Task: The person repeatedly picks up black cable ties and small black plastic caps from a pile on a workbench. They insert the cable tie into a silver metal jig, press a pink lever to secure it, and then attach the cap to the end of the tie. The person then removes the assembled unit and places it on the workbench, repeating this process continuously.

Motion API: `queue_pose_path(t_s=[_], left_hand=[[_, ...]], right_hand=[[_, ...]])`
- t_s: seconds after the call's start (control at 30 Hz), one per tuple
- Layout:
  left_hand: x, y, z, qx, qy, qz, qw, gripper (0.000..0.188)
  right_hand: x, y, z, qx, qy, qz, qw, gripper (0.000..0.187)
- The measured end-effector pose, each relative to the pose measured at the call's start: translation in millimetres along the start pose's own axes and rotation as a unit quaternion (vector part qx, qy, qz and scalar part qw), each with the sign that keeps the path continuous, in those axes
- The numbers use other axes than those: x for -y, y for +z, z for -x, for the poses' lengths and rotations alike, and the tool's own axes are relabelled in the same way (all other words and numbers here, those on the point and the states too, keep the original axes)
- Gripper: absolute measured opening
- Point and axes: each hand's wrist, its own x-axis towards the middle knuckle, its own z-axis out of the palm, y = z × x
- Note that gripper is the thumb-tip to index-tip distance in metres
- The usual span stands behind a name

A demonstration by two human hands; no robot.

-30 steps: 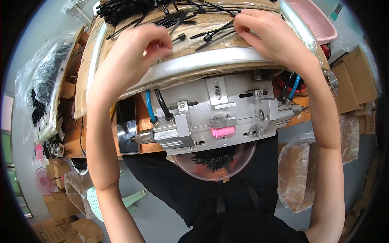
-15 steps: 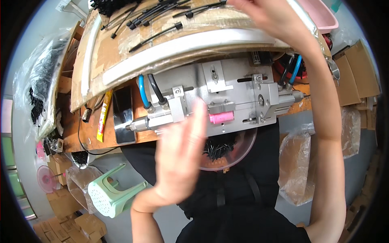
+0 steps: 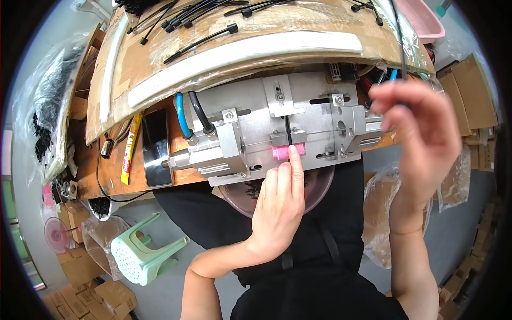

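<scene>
Black strip (image 3: 288, 128) on the metal fixture (image 3: 319, 118) points lengthwise away from you, its near end at the pink block (image 3: 279, 153) under your closer, ungripping left hand (image 3: 280, 210), while your blurred right hand (image 3: 424, 136) seemingly pinches another strip (image 3: 399, 40).

A pink cylinder (image 3: 280, 153) sits on the flat silver metal plate (image 3: 317, 120). Left of the plate, a black rectangular phone (image 3: 156, 149) lies on the brown wooden desk (image 3: 111, 176).
</scene>
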Motion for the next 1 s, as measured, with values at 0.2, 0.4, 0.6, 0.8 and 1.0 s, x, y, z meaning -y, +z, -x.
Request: queue_pose_path(t_s=[0.2,0.4,0.6,0.8,1.0], left_hand=[[39.5,-43.3,-41.8,-0.1,0.041,0.088,0.99,0.066],[127.0,-68.2,-146.6,-0.137,0.014,0.047,0.989,0.021],[91.8,-93.5,-136.9,-0.096,-0.041,0.179,0.978,0.017],[100.7,-98.3,-115.9,-0.112,-0.016,0.252,0.961,0.014],[107.6,-105.7,-90.7,-0.182,0.021,0.34,0.922,0.018]], right_hand=[[-10.7,40.5,90.5,0.106,0.002,0.119,0.987,0.059],[-18.8,65.9,108.9,0.172,0.006,0.146,0.974,0.063],[-16.9,62.2,104.7,0.178,0.022,0.149,0.972,0.064],[-20.2,63.5,103.2,0.116,-0.008,0.144,0.983,0.064],[-21.5,70.0,108.7,0.169,0.017,0.146,0.975,0.067]])
